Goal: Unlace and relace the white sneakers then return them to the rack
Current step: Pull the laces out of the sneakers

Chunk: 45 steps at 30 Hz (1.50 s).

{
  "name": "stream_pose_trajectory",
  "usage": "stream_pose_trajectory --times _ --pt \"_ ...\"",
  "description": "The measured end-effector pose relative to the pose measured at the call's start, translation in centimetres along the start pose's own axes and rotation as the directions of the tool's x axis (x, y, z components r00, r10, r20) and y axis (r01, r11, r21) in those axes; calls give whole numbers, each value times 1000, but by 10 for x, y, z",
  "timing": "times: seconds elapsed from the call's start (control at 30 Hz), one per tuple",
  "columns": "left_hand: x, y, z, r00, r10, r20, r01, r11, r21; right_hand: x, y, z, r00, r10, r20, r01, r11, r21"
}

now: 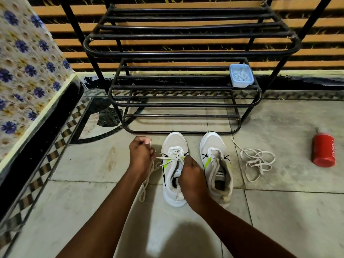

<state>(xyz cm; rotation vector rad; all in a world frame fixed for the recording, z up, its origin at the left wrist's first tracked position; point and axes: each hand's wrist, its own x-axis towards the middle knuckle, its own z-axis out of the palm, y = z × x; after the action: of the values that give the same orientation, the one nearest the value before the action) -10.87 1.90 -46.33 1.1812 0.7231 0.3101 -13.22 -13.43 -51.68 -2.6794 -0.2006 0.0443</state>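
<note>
White lace point(168, 158) between both grips, seemingly.

Bare floor point(89, 164) lies open to the left of the left sneaker point(174, 170), up to the tiled ledge point(37, 116) along the left side. The two sneakers stand side by side, the gap between them narrow and taken by the right hand point(191, 175). Just beyond their toes the black rack point(183, 105) blocks the far side; its bars leave open tiers, the middle one carrying a blue box point(241, 75) at its right end. Right of the right sneaker point(216, 164), a loose lace point(257, 161) sprawls on the floor, and farther right lies a red bottle point(323, 149).
</note>
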Motion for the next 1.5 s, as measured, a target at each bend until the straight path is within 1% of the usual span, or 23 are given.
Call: stream_pose_trajectory --times 0.03,0.07,0.1,0.17,0.2,0.27,0.37,0.43,0.47,0.5,0.53,0.57,0.63,0.7,0.8,0.97,1.1,1.2,1.27,1.33,1.4,1.43,1.5 --pt "-2 -2 -4 989 110 97 -126 976 175 -1 -1 -1 1000 -3 -7 3 1000 9" --pt "-5 -5 -7 944 225 243 -301 889 346 -1 0 -2 1000 -6 -18 6 1000 19" --pt "-6 -7 -10 858 296 419 -485 734 475 -2 0 -3 1000 -4 -26 4 1000 22" --pt "-4 -17 -13 627 281 727 -771 356 528 -3 0 -4 999 5 -45 -4 1000 24" --pt "-1 -22 -14 554 237 798 -831 209 515 -3 0 -4 998 9 -58 -8 1000 18" --pt "1 -30 -15 515 205 833 -856 75 511 -4 -1 -2 996 26 -87 -25 1000 10" --pt "-2 -34 -17 539 204 817 -840 55 540 -5 -1 0 993 20 -113 -19 1000 12" --pt "-7 -33 -19 613 248 750 -779 33 626 -5 1 -1 996 28 -90 -27 1000 15" --pt "-7 -30 -21 672 314 671 -725 94 682 -5 2 -2 997 38 -67 -37 999 20" --pt "-4 -27 -25 733 374 569 -665 218 714 -6 1 -4 998 56 -43 -55 998 28" --pt "1 -25 -30 766 422 486 -629 335 701 -7 1 -6 997 70 -39 -69 997 38" --pt "9 -23 -35 772 442 457 -624 394 675 -7 0 -6 996 75 -53 -73 996 46" --pt "21 -23 -43 773 368 516 -634 419 650 -4 0 -7 994 36 -105 -27 995 93" --pt "21 -25 -48 760 220 611 -637 436 636 4 4 -8 989 -70 -129 90 983 161" --pt "15 -28 -49 718 104 688 -679 321 660 22 8 -11 959 -253 -127 266 959 97" --pt "4 -34 -34 646 5 763 -762 -51 645 37 0 -24 948 -266 173 277 960 -41" --pt "1 -55 -38 645 35 763 -756 -115 644 40 -6 -33 925 -289 247 332 930 -156" --pt "2 -66 -43 656 65 752 -744 -110 659 38 -6 -30 929 -329 171 353 925 -139" --pt "0 -69 -44 655 93 750 -740 -118 662 39 -2 -25 964 -261 58 263 964 -31" --pt "-1 -69 -44 649 129 750 -738 -130 662 43 3 -20 995 -68 -68 85 955 283" --pt "-3 -68 -42 644 145 751 -739 -133 660 50 5 -17 989 141 -38 -88 783 616" --pt "-2 -68 -41 642 145 753 -742 -133 658 53 6 -14 985 174 -17 -113 707 699" --pt "-1 -69 -40 633 148 760 -750 -127 650 54 7 -15 990 134 -42 -61 681 730"
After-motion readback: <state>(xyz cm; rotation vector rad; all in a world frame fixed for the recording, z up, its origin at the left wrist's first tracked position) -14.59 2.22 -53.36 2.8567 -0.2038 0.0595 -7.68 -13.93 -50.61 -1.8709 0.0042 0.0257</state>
